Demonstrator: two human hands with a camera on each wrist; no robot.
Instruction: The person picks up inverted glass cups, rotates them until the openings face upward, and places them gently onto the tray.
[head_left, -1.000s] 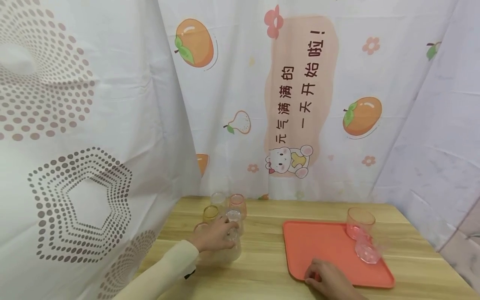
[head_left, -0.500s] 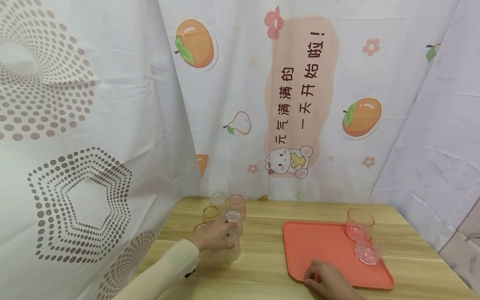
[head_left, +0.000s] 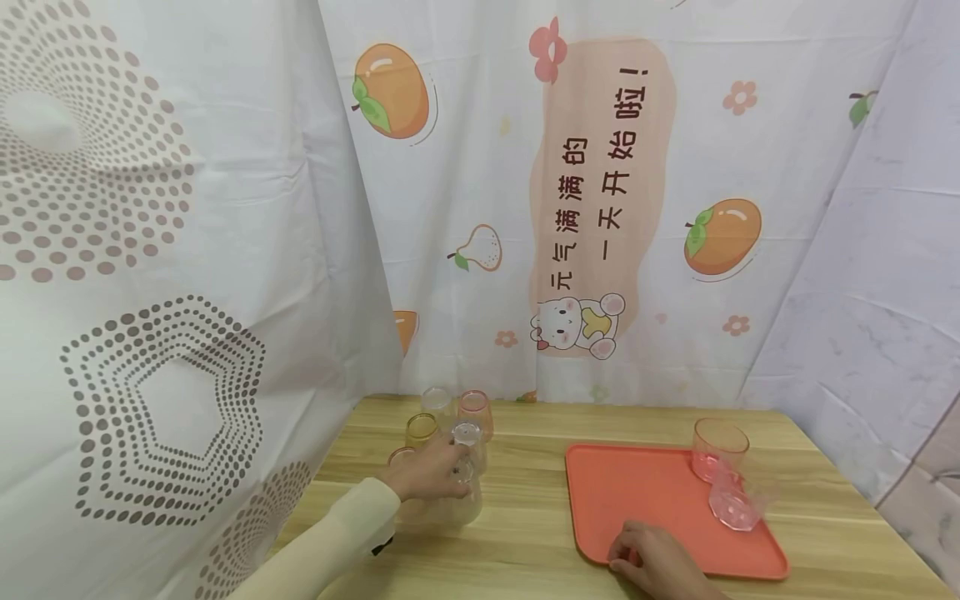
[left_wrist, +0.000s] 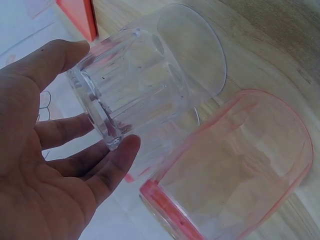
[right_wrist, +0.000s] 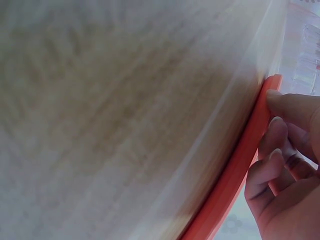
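Observation:
My left hand (head_left: pixel 429 472) pinches the thick base of a clear drinking glass (left_wrist: pixel 145 80), which stands upside down at the front of a cluster. Thumb and fingertips meet its sides in the left wrist view. Beside it is a pink-tinted glass (left_wrist: pixel 240 165), its rim also on the table. Behind the hand are another clear glass (head_left: pixel 467 435), an amber glass (head_left: pixel 422 428) and a pink glass (head_left: pixel 474 407). My right hand (head_left: pixel 660 558) grips the near rim of a red tray (head_left: pixel 630 492), thumb and curled fingers at the edge.
Toward the tray's right side stands a pinkish glass (head_left: pixel 722 446), with a clear glass (head_left: pixel 735 507) nearer the front. Another clear glass (head_left: pixel 438 402) is at the back of the left cluster. Printed curtains (head_left: pixel 465 317) hang behind and left of the wooden table (head_left: pixel 525 500).
Both hands, the glasses and the tray keep their places. Only the head view shifts very slightly.

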